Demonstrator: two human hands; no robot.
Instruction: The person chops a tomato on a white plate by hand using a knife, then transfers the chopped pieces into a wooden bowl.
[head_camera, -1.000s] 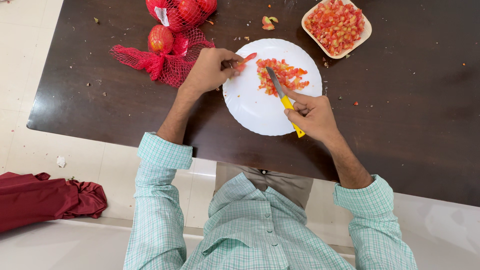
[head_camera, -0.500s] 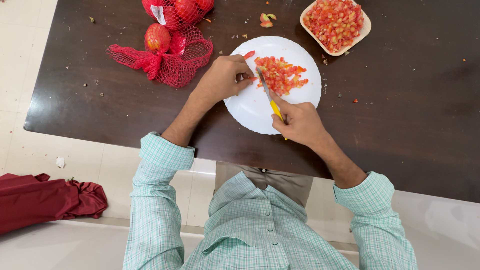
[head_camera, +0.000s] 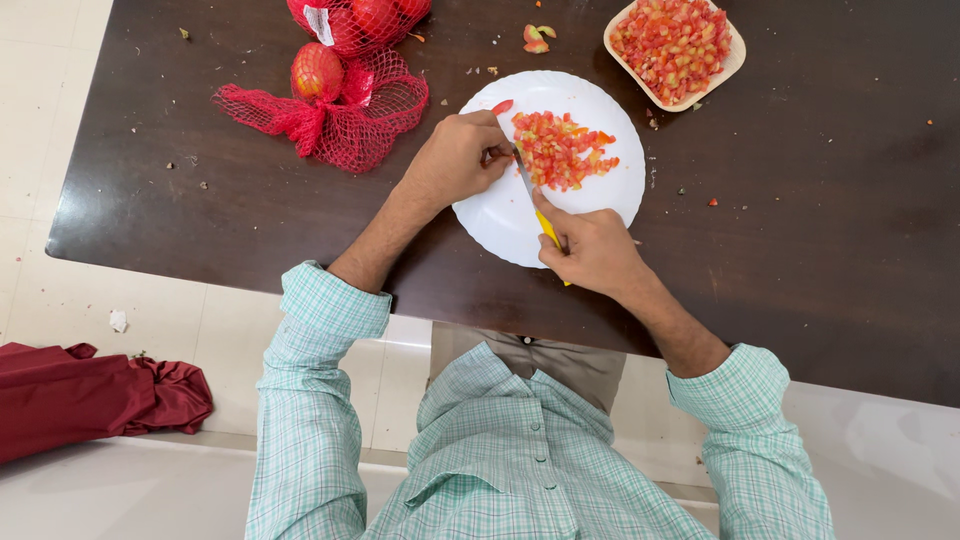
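— Right hand (head_camera: 590, 250) wrapped tight around the yellow-handled knife (head_camera: 540, 215), blade running up and away from the fist toward the left hand (head_camera: 455, 160). Left fingertips (head_camera: 497, 152) pressed down on a small tomato piece (head_camera: 508, 152), mostly hidden beneath them, right at the blade's edge.

— Good hold?

— Firm enough on the handle. Worth curling the left fingertips back from the edge, knuckles toward the blade, since metal and skin sit just beside each other.

— And the cut stuff?

— Pile of diced tomato (head_camera: 562, 150) just beyond the blade, on the far side from the holding fingers, all on the white plate (head_camera: 510, 225). One loose red sliver (head_camera: 502, 106) above the left hand, near the rim.

— Any risk?

— Thin plate on a dark table (head_camera: 200, 200); likely to slide under pressure. Short, light strokes, tip kept down. Net bag of tomatoes (head_camera: 340, 100) well outside the left wrist, square tray of dice (head_camera: 675, 45) far past the pile.
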